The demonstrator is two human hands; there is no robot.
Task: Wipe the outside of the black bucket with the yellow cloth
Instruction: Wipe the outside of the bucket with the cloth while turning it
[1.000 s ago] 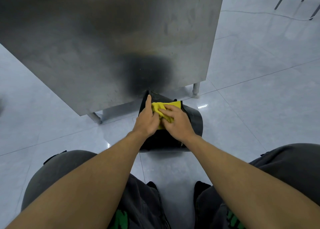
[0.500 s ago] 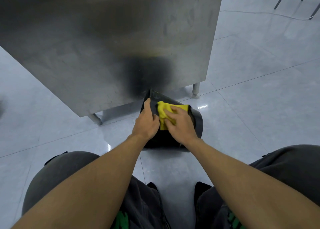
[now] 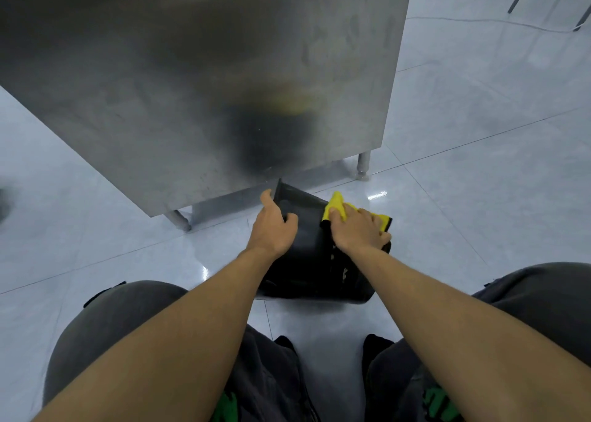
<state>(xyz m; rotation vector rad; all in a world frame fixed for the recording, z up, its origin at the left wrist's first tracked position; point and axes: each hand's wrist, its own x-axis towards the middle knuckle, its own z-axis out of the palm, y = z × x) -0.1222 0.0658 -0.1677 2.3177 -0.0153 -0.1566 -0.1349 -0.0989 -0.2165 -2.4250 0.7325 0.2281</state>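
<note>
Head view: black bucket [image 3: 315, 261] on the tiled floor [image 3: 479, 197], at the foot of the steel cabinet [image 3: 192, 85], between the person's knees. Left hand [image 3: 271, 229] grips the bucket's left edge, fingers curled over it. Right hand [image 3: 359, 231] presses the yellow cloth [image 3: 337, 205] flat against the bucket's upper right side.

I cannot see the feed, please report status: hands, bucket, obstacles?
Left hand steadies black plastic bucket on its side. Right hand presses yellow cloth on its outside. Steel cabinet close behind.
</note>
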